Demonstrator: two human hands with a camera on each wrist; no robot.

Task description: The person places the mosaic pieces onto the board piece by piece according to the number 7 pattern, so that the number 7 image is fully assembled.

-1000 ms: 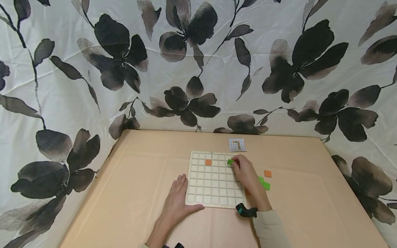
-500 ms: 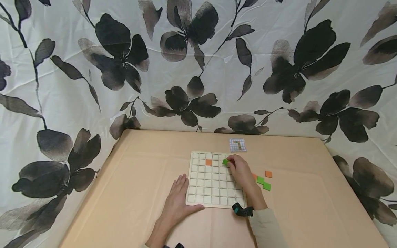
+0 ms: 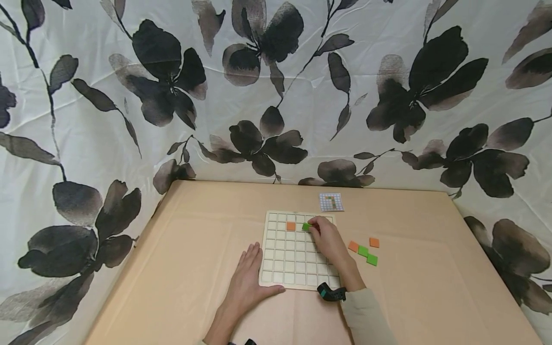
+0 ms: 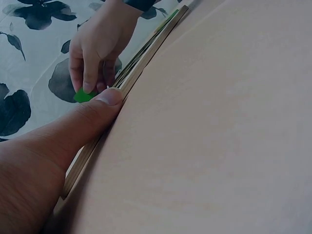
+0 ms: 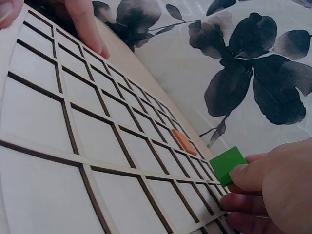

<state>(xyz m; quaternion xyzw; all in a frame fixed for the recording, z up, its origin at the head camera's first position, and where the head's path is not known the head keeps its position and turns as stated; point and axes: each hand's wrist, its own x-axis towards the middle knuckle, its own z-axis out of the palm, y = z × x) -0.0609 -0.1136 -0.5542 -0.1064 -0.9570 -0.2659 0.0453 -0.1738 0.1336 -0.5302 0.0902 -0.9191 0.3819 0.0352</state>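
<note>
A pale wooden grid board [image 3: 284,263] lies on the table, with one orange tile [image 3: 291,225] in a cell of its second row from the back. My right hand [image 3: 328,239] pinches a green square tile [image 5: 228,165] between thumb and fingers over the back part of the board, to the right of the orange tile. In the right wrist view the green tile is tilted above the cells. My left hand [image 3: 247,278] lies with straight fingers along the board's left edge, its thumb [image 4: 109,96] touching the front edge.
Right of the board lie loose tiles: an orange tile [image 3: 353,246], two green tiles [image 3: 363,251] and another orange tile [image 3: 374,242]. Behind the board is a small card [image 3: 331,202] printed with a coloured grid pattern. A floral cloth [image 3: 258,96] hangs behind the table [image 3: 207,215].
My right hand has moved left across the back of the board with the green tile, closer to the orange tile. The left hand has stayed in place.
</note>
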